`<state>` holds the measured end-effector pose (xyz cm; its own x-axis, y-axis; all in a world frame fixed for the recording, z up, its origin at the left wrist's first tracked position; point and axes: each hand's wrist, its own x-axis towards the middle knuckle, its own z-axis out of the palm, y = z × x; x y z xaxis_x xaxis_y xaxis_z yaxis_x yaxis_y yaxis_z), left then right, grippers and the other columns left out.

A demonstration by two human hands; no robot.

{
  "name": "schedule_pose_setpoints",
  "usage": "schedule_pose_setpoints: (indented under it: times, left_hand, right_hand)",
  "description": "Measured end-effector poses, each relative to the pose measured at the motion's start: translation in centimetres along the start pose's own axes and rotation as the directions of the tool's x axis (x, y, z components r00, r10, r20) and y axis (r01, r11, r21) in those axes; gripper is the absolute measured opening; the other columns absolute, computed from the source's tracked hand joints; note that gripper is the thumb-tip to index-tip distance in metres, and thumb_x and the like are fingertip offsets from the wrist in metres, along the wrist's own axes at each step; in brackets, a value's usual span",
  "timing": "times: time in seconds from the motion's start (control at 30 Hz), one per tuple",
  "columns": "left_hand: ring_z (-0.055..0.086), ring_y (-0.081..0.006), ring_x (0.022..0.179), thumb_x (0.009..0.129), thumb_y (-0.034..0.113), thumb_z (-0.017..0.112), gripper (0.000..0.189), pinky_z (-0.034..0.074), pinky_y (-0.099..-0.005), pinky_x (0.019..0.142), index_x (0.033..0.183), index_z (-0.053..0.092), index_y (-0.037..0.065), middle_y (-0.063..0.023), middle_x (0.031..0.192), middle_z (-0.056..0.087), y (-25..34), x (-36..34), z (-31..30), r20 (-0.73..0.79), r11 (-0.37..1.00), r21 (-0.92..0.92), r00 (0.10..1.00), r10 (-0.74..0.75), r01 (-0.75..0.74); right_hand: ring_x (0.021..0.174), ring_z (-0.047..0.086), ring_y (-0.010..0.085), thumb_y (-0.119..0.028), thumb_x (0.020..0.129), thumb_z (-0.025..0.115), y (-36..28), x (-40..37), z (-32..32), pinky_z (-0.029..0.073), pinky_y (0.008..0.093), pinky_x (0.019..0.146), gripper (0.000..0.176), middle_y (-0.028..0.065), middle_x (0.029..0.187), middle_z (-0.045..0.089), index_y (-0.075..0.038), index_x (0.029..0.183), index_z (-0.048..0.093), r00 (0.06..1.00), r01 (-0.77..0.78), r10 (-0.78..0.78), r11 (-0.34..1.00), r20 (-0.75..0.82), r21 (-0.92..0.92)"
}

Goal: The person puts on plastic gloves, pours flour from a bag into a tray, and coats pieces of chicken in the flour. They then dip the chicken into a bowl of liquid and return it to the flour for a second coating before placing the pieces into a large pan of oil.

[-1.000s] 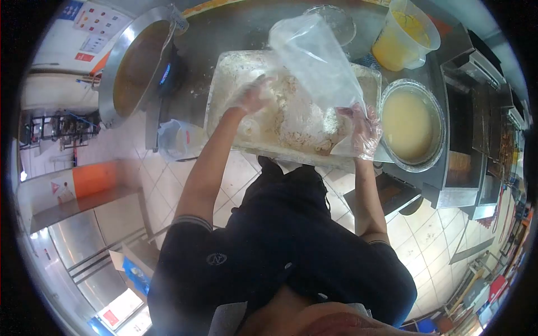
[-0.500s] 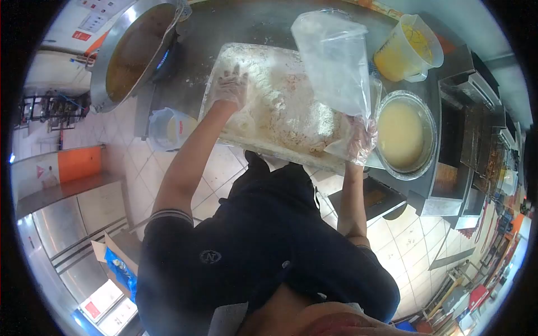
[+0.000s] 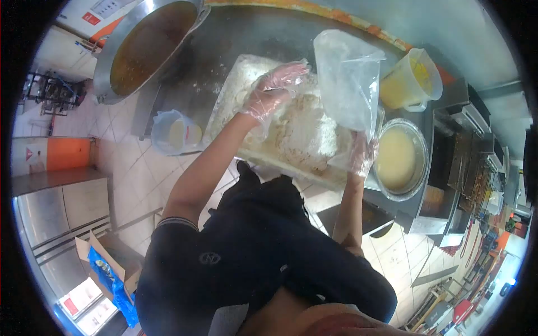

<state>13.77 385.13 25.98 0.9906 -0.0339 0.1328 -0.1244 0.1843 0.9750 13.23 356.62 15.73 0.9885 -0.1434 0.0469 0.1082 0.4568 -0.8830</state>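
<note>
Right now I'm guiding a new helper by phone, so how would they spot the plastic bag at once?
Find the big floury tray on the steel counter. At its right end, the gloved right hand holds up a clear plastic bag. Unlike the yellow jug and batter bowl beside it, it is see-through, limp and off the counter.

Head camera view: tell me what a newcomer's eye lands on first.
The large clear plastic bag stands out, held upright in the grip of the gloved right hand over the right end of the rectangular tray of white flour. The gloved left hand hovers open above the tray's middle. At upper left sits a wide round metal pot of brown liquid.
</note>
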Motion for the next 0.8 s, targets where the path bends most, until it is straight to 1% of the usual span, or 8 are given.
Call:
schedule_pose_setpoints:
  times: [0.13, 0.2, 0.23, 0.27, 0.33, 0.57, 0.67, 0.8]
  left_hand:
    - [0.054, -0.0213, 0.113, 0.078, 0.000, 0.059, 0.046, 0.044, -0.0334, 0.095, 0.124, 0.051, 0.005, -0.0088, 0.123, 0.056, -2.9, -4.9, -4.1, -0.191, 0.987, 0.121, 0.978, -0.082, 0.106]
    - [0.055, -0.0209, 0.111, 0.078, 0.002, 0.059, 0.043, 0.045, -0.0318, 0.092, 0.121, 0.053, 0.005, -0.0079, 0.121, 0.058, -3.9, -7.8, -6.2, -0.257, 0.976, 0.133, 0.957, -0.132, 0.170]
    - [0.057, -0.0205, 0.108, 0.078, 0.003, 0.060, 0.040, 0.046, -0.0301, 0.089, 0.118, 0.056, 0.004, -0.0071, 0.118, 0.059, -3.6, -8.4, -6.9, -0.333, 0.963, 0.150, 0.929, -0.164, 0.223]
    - [0.057, -0.0205, 0.108, 0.078, 0.003, 0.060, 0.040, 0.046, -0.0301, 0.089, 0.118, 0.056, 0.004, -0.0071, 0.118, 0.059, -3.5, -9.2, -7.3, -0.338, 0.967, 0.141, 0.929, -0.153, 0.211]
    - [0.058, -0.0170, 0.102, 0.079, 0.007, 0.059, 0.036, 0.045, -0.0267, 0.084, 0.115, 0.058, 0.005, -0.0064, 0.117, 0.060, -3.2, -10.8, -8.0, -0.409, 0.947, 0.056, 0.872, -0.268, 0.317]
    - [0.057, -0.0119, 0.088, 0.082, 0.012, 0.057, 0.029, 0.046, -0.0249, 0.075, 0.110, 0.060, 0.005, -0.0044, 0.107, 0.064, -8.1, -11.7, -9.9, -0.231, 0.902, 0.336, 0.952, -0.199, 0.270]
    - [0.059, -0.0259, 0.100, 0.086, 0.023, 0.053, 0.030, 0.046, -0.0346, 0.087, 0.109, 0.060, 0.007, -0.0142, 0.107, 0.063, -10.1, -12.1, -10.8, -0.143, 0.766, 0.500, 0.911, -0.387, 0.404]
    - [0.058, -0.0260, 0.102, 0.090, 0.030, 0.049, 0.035, 0.045, -0.0349, 0.090, 0.117, 0.057, 0.008, -0.0144, 0.113, 0.060, -11.9, -11.8, -10.7, 0.175, 0.773, 0.623, 0.943, -0.282, 0.116]
  right_hand:
    - [0.095, 0.061, 0.0210, -0.003, 0.090, 0.052, 0.8, 1.8, -2.6, 0.051, 0.0336, 0.085, 0.032, 0.0123, 0.121, 0.054, -0.001, 0.122, 0.049, 0.943, 0.232, -0.192, 0.965, 0.273, -0.123]
    - [0.097, 0.059, 0.0183, 0.003, 0.087, 0.055, -3.3, 2.0, 0.0, 0.050, 0.0305, 0.085, 0.027, 0.0094, 0.117, 0.056, 0.000, 0.114, 0.055, 0.848, 0.512, -0.153, 0.479, 0.507, -0.713]
    - [0.102, 0.057, 0.0194, 0.000, 0.086, 0.056, -3.6, 2.3, 1.2, 0.049, 0.0319, 0.085, 0.024, 0.0073, 0.117, 0.057, -0.002, 0.110, 0.059, 0.922, 0.126, -0.001, 0.946, 0.387, -0.298]
    - [0.102, 0.057, 0.0194, 0.000, 0.086, 0.056, -4.2, 3.2, 2.0, 0.049, 0.0319, 0.085, 0.024, 0.0073, 0.117, 0.057, -0.002, 0.110, 0.059, 0.917, 0.137, -0.005, 0.943, 0.400, -0.303]
    - [0.109, 0.055, 0.0236, -0.005, 0.082, 0.056, -6.2, 5.3, 4.4, 0.045, 0.0347, 0.091, 0.025, 0.0065, 0.118, 0.057, -0.008, 0.107, 0.061, 0.641, 0.765, 0.204, -0.092, 0.740, -0.638]
    - [0.094, 0.058, 0.0307, -0.001, 0.077, 0.049, -2.9, 5.8, 22.3, 0.045, 0.0402, 0.086, 0.025, 0.0140, 0.095, 0.062, -0.009, 0.096, 0.062, 0.446, 0.895, 0.237, -0.100, 0.863, -0.435]
    - [0.094, 0.059, 0.0291, -0.006, 0.081, 0.051, 2.5, 7.0, 27.2, 0.046, 0.0399, 0.085, 0.024, 0.0139, 0.101, 0.062, -0.009, 0.102, 0.061, 0.354, 0.932, 0.303, -0.036, 0.885, -0.361]
    - [0.097, 0.060, 0.0252, -0.015, 0.088, 0.053, 0.4, 5.6, 30.0, 0.048, 0.0339, 0.084, 0.026, 0.0106, 0.111, 0.062, -0.011, 0.113, 0.059, 0.349, 0.926, 0.125, 0.103, 0.929, -0.362]
